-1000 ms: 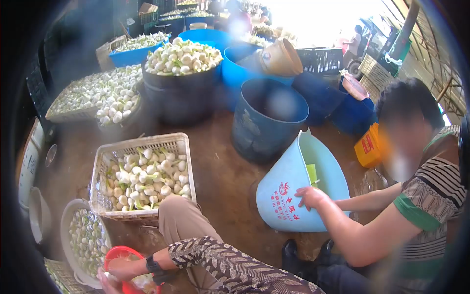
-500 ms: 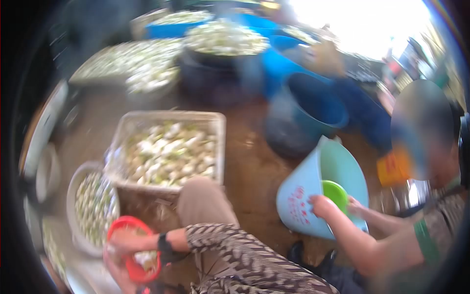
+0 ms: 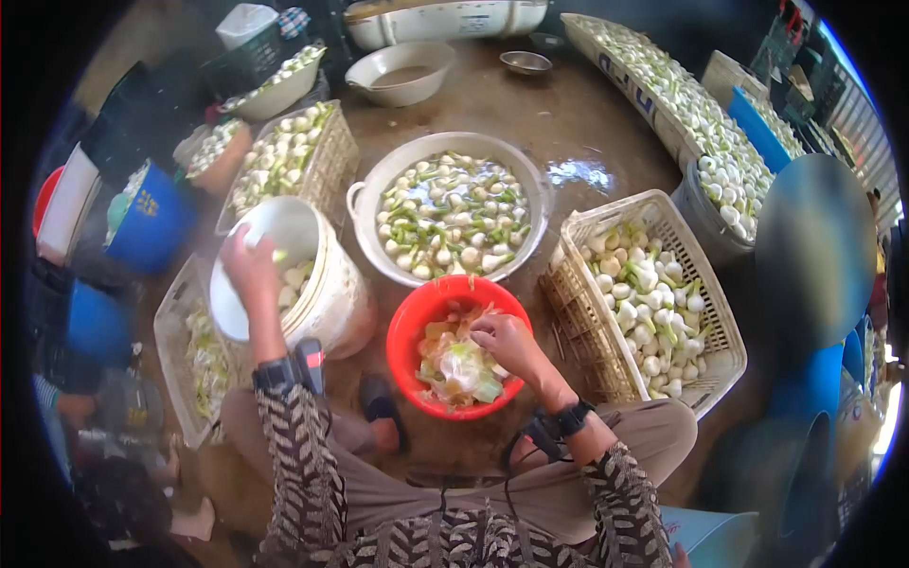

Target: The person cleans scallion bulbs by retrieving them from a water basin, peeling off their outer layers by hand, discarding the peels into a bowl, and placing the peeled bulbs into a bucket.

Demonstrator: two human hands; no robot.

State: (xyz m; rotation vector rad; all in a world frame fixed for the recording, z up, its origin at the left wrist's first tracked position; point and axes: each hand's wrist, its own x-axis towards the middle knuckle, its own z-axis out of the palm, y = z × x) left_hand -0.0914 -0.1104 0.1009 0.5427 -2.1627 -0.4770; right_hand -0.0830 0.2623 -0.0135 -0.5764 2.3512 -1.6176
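Note:
My left hand reaches over the rim of a white bucket, a little blurred, fingers curled around a pale bulb that shows at the fingertips. More pale pieces lie inside the bucket. Over the right side of a red basin is my right hand, its fingers curled together in a pinch; I cannot tell what is in them. Papery skins and pale green peelings fill the basin, which stands between my feet.
Ahead, a wide grey tub holds white bulbs with green stems in water. A crate of bulbs stands at my right, another crate at left. A light blue bucket is at lower right. A person's foot shows at lower left.
My view has swung round from the right to face the tub and basin. My left hand has moved from the red basin to the white bucket; the right hand remains at the basin.

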